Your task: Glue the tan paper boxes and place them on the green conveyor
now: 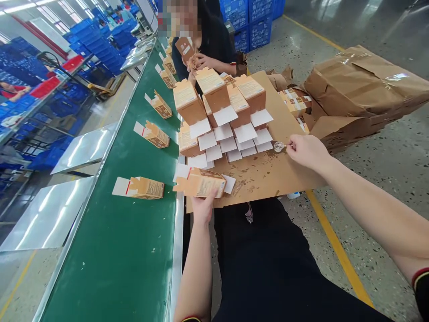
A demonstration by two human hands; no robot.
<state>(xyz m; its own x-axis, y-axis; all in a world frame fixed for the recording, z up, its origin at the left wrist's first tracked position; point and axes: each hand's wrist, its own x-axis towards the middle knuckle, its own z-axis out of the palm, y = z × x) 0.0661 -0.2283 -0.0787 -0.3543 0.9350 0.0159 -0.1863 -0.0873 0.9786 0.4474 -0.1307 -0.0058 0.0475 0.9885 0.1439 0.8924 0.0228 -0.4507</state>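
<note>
My left hand [203, 206] grips a small tan carton [207, 182] with white inner flaps standing out at both ends, held at the near edge of a brown cardboard sheet [268, 179]. A looped white cord [279, 146] is pinched in the closed fingers of my right hand [306, 150], over the right part of the sheet. Beyond my left hand rises a stack of similar cartons [214, 96], many with white flaps hanging toward me. Brown paper scraps [246, 190] are scattered on the sheet.
A green conveyor belt [134, 250] runs along the left, carrying a row of open cartons [147, 188]. Across the sheet, a co-worker [214, 40] handles a carton and brown paper. A large brown paper-wrapped bundle [365, 85] lies right; blue crates [248, 22] stand behind.
</note>
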